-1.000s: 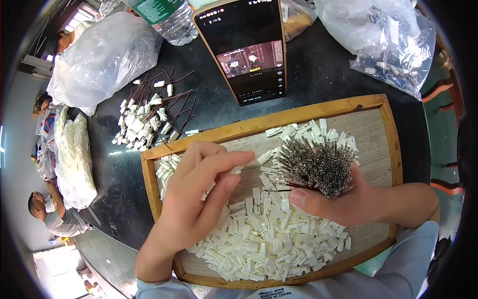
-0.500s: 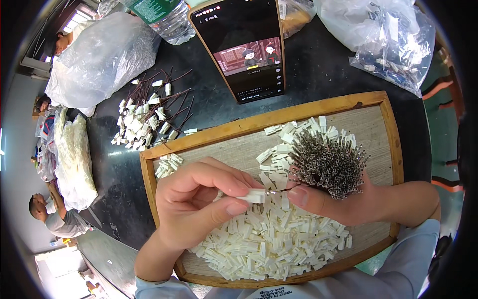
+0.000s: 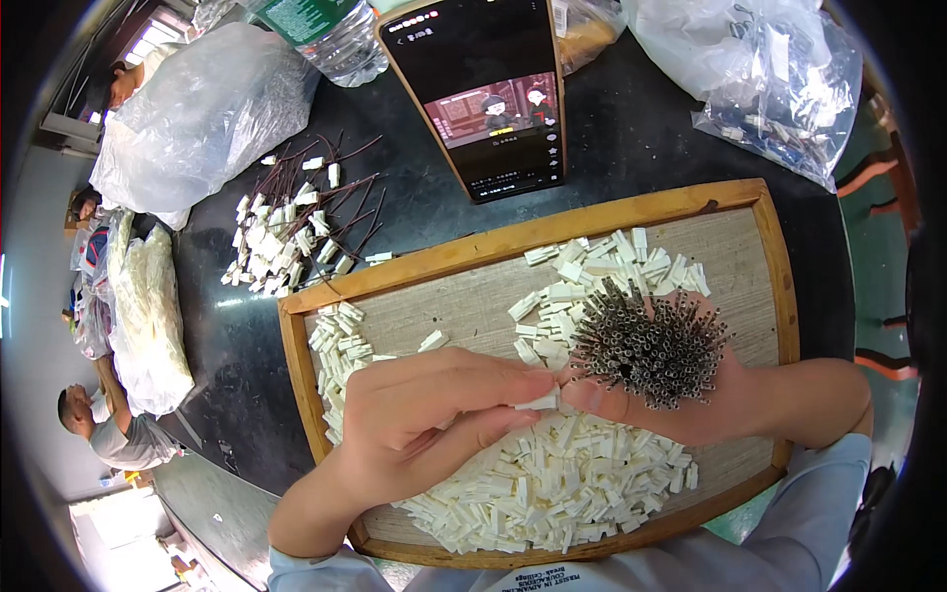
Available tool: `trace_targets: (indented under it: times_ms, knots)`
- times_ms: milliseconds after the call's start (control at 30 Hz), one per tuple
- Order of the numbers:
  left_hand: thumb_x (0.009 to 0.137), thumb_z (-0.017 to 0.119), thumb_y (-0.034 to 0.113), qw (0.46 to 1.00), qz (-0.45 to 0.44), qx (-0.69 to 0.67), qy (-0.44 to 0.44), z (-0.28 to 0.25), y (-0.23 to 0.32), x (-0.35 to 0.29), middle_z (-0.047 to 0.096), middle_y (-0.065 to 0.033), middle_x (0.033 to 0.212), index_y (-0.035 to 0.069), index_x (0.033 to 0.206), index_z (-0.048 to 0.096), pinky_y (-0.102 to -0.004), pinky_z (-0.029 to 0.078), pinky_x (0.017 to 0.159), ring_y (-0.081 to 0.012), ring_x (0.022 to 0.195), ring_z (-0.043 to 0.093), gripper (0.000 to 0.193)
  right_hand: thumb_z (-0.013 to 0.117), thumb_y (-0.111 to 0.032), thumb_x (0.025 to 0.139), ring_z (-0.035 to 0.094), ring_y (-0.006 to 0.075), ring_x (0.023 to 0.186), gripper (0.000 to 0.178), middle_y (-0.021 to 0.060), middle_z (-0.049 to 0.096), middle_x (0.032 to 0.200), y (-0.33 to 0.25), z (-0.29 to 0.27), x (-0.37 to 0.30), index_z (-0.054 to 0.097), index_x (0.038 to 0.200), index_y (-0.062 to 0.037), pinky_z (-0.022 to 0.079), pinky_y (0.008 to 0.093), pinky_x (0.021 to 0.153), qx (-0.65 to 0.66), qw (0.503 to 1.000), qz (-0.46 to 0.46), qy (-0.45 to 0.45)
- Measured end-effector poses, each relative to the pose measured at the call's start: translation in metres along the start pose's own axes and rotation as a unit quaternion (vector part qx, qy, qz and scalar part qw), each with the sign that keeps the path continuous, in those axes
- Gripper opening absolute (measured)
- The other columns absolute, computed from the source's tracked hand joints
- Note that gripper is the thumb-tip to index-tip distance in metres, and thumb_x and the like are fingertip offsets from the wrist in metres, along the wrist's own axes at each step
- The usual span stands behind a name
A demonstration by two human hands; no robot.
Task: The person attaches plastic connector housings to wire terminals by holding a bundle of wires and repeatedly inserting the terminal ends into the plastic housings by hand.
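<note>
My left hand (image 3: 424, 405) pinches a small white plastic connector housing (image 3: 538, 402) between thumb and forefinger. The housing's right end meets the thumb tip of my right hand (image 3: 681, 419). That hand is closed round a thick bundle of dark wires (image 3: 651, 345), their metal crimped ends fanned upward. Any single wire between the two hands is hidden by the fingers. Both hands are over a wood-framed tray (image 3: 473, 291), above a large heap of loose white housings (image 3: 552, 483). Smaller groups of housings lie at the tray's left side (image 3: 340, 345) and behind the bundle (image 3: 562, 291).
A phone (image 3: 483, 109) stands upright behind the tray, with a water bottle (image 3: 326, 39) beside it. White housings with dark wires attached (image 3: 281, 232) lie on the black table to the left. Plastic bags (image 3: 207, 109) lie around the edges. Other people are at the far left.
My left hand has moved right with the housing, up against my right thumb. The wire end visible between the hands before is now hidden. My right hand has hardly moved.
</note>
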State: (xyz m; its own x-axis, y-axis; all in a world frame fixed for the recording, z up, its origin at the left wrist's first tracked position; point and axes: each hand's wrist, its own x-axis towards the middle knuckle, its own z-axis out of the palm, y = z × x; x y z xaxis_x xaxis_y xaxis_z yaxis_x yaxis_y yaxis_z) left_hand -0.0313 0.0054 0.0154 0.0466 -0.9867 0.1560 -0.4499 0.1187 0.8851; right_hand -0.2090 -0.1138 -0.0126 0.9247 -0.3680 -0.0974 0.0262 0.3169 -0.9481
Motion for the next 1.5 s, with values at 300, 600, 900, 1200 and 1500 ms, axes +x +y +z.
trace_targets:
  times_ms: [300, 600, 900, 1200, 1500]
  knots:
    - [0.071, 0.064, -0.001, 0.921, -0.013, 0.286, 0.264, -0.057, -0.017, 0.011, 0.062, -0.0081, 0.084, 0.001, 0.090, 0.060, -0.0294, 0.046, 0.073, -0.0198, 0.081, 0.059, 0.019, 0.060, -0.006, 0.082, 0.051, 0.0028, 0.068, 0.014, -0.0017, 0.056, 0.075, -0.014, 0.008, 0.006, 0.055, 0.093, -0.0006, 0.042, 0.0186, 0.057, 0.006, 0.995, 0.081, 0.050]
    - [0.071, 0.062, 0.004, 0.912, -0.039, 0.405, -0.049, -0.026, -0.020, -0.001, 0.055, -0.0094, 0.082, 0.004, 0.086, 0.056, -0.0333, 0.041, 0.068, -0.0267, 0.075, 0.053, 0.016, 0.061, -0.008, 0.081, 0.050, 0.0030, 0.063, 0.013, -0.0012, 0.055, 0.073, -0.018, 0.007, 0.007, 0.055, 0.090, -0.0018, 0.043, 0.0202, 0.055, 0.003, 0.991, 0.127, 0.032]
    - [0.073, 0.060, 0.003, 0.936, -0.057, 0.343, -0.047, -0.032, -0.013, 0.000, 0.055, -0.0097, 0.083, 0.004, 0.082, 0.055, -0.0342, 0.042, 0.069, -0.0276, 0.079, 0.054, 0.011, 0.061, -0.002, 0.080, 0.048, 0.0010, 0.071, 0.013, -0.0005, 0.058, 0.078, -0.006, 0.005, 0.002, 0.057, 0.091, 0.0003, 0.039, 0.0190, 0.058, 0.023, 0.999, 0.011, 0.044]
    - [0.071, 0.059, 0.000, 0.929, -0.123, 0.339, -0.079, -0.028, -0.014, -0.003, 0.055, -0.0099, 0.076, 0.004, 0.089, 0.055, -0.0327, 0.044, 0.062, -0.0254, 0.073, 0.057, 0.019, 0.062, -0.003, 0.080, 0.047, 0.0010, 0.067, 0.010, -0.0013, 0.057, 0.075, -0.004, 0.005, 0.003, 0.057, 0.087, 0.0007, 0.037, 0.0193, 0.055, -0.005, 0.999, 0.016, 0.045]
    - [0.078, 0.051, -0.002, 0.970, -0.019, 0.244, -0.011, -0.034, -0.012, 0.000, 0.050, -0.0128, 0.085, 0.000, 0.093, 0.051, -0.0310, 0.044, 0.061, -0.0216, 0.071, 0.057, 0.015, 0.063, -0.003, 0.079, 0.048, 0.0009, 0.069, 0.014, -0.0002, 0.059, 0.078, -0.002, 0.004, 0.003, 0.058, 0.092, 0.0006, 0.039, 0.0191, 0.057, -0.022, 0.999, -0.028, 0.033]
